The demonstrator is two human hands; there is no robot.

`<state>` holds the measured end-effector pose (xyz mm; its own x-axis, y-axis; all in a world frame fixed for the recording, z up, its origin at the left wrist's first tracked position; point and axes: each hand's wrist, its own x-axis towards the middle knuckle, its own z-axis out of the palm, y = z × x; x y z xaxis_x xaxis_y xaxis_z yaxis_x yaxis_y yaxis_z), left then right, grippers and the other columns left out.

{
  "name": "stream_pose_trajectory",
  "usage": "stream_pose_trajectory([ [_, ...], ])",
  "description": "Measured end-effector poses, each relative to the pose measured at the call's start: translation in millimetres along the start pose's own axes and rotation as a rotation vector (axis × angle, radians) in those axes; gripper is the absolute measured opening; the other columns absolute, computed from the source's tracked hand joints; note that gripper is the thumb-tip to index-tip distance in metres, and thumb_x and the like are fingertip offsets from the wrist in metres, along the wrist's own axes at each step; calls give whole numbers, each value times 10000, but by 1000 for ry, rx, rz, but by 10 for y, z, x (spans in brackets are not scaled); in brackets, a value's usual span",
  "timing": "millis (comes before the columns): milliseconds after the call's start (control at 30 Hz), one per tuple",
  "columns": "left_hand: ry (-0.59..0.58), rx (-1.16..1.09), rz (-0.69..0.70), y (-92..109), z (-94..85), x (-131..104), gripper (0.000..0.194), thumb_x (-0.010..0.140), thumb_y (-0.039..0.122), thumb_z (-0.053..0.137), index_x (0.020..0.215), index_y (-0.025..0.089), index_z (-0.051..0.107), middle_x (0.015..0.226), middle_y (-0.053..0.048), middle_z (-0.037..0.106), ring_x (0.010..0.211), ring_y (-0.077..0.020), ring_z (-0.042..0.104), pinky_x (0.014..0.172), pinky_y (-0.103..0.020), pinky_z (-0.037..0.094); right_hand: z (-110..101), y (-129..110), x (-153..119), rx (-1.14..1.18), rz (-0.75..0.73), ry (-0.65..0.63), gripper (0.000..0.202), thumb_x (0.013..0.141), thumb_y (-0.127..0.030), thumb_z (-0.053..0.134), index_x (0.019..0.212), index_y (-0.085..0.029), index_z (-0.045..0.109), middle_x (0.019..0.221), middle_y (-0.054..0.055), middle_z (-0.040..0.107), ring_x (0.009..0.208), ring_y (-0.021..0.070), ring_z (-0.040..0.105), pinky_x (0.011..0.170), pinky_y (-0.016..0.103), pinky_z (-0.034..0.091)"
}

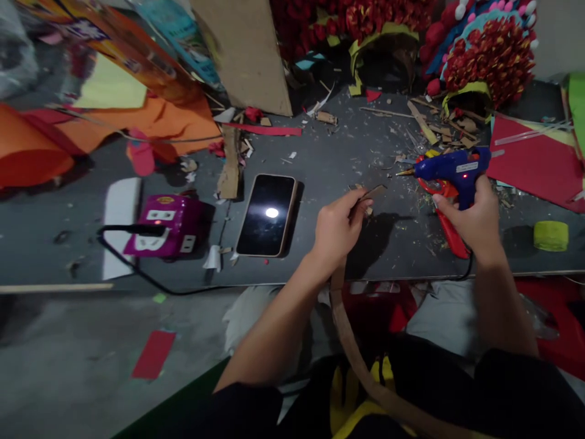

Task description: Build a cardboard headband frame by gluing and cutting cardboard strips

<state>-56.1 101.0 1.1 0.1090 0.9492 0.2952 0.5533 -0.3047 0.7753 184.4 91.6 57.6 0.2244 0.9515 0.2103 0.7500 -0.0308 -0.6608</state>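
My left hand is closed on a long brown cardboard strip; its short end pokes out past my fingertips, and the rest hangs over the table edge and curves across my lap. In my right hand is a blue hot glue gun with a small red light lit, its nozzle pointing left toward the strip's end but apart from it. Under the gun lie red-handled scissors, partly hidden by it and my hand. A phone with a bright spot on its dark screen lies left of my left hand.
A purple power socket block with a black plug and cable stands at left. Cardboard scraps litter the grey table. Red flower-covered pieces stand at the back. A yellow-green roll sits near the right front edge.
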Motion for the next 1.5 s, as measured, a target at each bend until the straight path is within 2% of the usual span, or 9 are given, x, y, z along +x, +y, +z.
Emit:
stream_pose_trajectory([
  [267, 27, -52, 19, 24, -4, -9, 204, 947, 248, 534, 1021, 168, 707, 858, -46, 757, 672, -116, 683, 636, -209, 481, 66, -33, -15, -119, -46, -15, 311, 681, -288, 693, 898, -262, 473, 649, -30, 571, 545, 175, 555, 624, 362, 499],
  [433, 40, -40, 24, 26, -7, -8, 199, 943, 247, 545, 1024, 174, 711, 832, -34, 753, 671, -118, 682, 627, -209, 475, 74, -66, -24, -137, -25, -32, 269, 681, -292, 665, 878, -259, 486, 638, -25, 569, 558, 193, 576, 641, 384, 507],
  [667, 27, 6, 9, 33, -21, -10, 201, 948, 262, 549, 1042, 184, 709, 819, -30, 755, 687, -122, 689, 651, -214, 483, 66, -113, -28, -223, 15, -63, 271, 717, -320, 630, 961, -253, 531, 723, 19, 605, 680, 227, 621, 709, 397, 518],
  [833, 22, 6, -2, 51, -34, -8, 210, 951, 250, 542, 1056, 173, 707, 928, -56, 772, 718, -122, 702, 670, -219, 496, 72, -97, -17, -282, 20, -76, 312, 727, -320, 611, 1022, -241, 546, 782, 43, 625, 747, 244, 632, 739, 411, 518],
  [1267, 40, 3, 1, 48, -39, -5, 218, 947, 251, 548, 1076, 170, 703, 931, -52, 770, 725, -124, 702, 662, -215, 499, 66, -90, -9, -306, 1, -73, 275, 756, -318, 571, 1017, -238, 531, 793, 52, 626, 734, 238, 619, 729, 405, 506],
  [1500, 54, 19, 15, 54, -56, 8, 195, 951, 248, 542, 1037, 185, 706, 844, -23, 756, 698, -121, 688, 647, -210, 487, 60, -76, -1, -315, 11, -78, 304, 780, -332, 564, 1070, -247, 532, 832, 66, 655, 776, 253, 645, 747, 425, 520],
])
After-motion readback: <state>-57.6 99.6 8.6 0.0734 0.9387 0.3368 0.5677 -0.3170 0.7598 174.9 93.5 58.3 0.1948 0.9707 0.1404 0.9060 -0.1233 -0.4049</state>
